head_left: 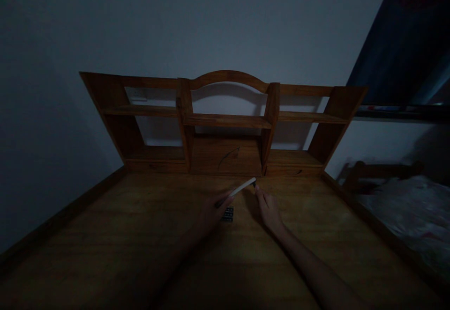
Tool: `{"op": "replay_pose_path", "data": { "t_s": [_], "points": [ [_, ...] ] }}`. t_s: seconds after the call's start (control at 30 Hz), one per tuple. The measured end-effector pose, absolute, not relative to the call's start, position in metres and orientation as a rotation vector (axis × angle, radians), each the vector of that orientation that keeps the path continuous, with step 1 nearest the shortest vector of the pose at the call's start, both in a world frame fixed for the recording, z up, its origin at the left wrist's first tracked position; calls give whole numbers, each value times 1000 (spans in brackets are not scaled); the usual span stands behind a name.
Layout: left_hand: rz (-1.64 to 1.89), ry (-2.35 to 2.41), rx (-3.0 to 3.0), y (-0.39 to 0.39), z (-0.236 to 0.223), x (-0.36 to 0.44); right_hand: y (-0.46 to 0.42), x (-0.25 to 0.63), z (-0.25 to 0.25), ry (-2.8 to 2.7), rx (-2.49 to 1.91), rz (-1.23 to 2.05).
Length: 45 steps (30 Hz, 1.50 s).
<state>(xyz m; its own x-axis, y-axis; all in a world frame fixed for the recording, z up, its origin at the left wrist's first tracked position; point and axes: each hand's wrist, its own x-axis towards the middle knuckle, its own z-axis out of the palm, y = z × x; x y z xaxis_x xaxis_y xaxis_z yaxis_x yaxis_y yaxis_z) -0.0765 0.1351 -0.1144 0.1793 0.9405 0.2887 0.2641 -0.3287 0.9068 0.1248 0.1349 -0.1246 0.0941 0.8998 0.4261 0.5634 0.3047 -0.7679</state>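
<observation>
Head view shows the left hand gripping, its grip closed round a pale stick above the desk, presumably steadying its far end beside the right hand, whose grip looks pinched on a dark piece.

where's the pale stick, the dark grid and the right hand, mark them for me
pale stick (243, 187): head view, middle of its light length
dark grid (228, 214): head view, middle of its visible face
right hand (269, 209): head view, back of the hand
</observation>
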Motion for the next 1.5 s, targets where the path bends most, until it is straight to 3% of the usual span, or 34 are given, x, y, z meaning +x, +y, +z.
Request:
{"op": "replay_pose_path", "data": {
  "t_s": [1.5],
  "points": [
    [1129,1111,1597,142,-120,-77,136,125,-125,-1562,-1347,432]
  ]
}}
